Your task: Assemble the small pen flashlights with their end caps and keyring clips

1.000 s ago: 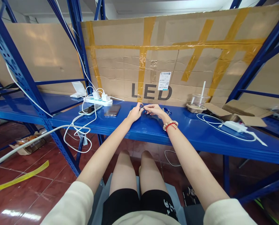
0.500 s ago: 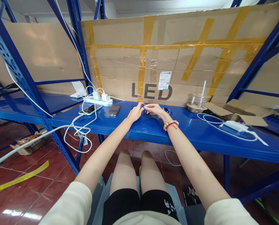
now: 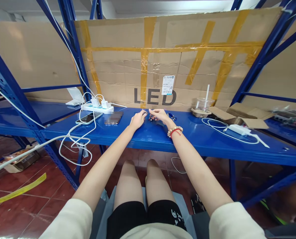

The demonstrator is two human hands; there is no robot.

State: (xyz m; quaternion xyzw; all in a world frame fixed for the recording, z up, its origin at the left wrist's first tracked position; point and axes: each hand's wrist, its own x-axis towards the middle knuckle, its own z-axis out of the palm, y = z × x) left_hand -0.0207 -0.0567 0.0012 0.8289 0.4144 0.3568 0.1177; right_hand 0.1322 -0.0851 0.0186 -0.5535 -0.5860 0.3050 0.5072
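My left hand [image 3: 138, 120] is closed, its thumb and fingertips pinching a small shiny dark-and-light piece [image 3: 145, 113] just above the blue shelf top. What kind of piece it is, I cannot make out. My right hand [image 3: 160, 115], a beaded bracelet and red string at its wrist, reaches leftward with fingers stretched and a gap between it and the left hand. Beneath its fingers lies a small cluster of dark, red and blue bits [image 3: 152, 118], partly covered by the hand. A small blue object [image 3: 172, 117] rests just right of that hand.
Left on the blue shelf [image 3: 148, 141] are two phones [image 3: 113, 118], a white power strip [image 3: 97, 107] and looped white cables. To the right stand a clear cup with a straw [image 3: 204, 104], an opened carton [image 3: 247, 114] and a white adapter [image 3: 239, 129]. A large cardboard box [image 3: 128, 66] backs the shelf.
My right hand has come away from the left hand's fingertips, leaving a gap between them. The small piece stays in my left hand. The whole view has shifted slightly.
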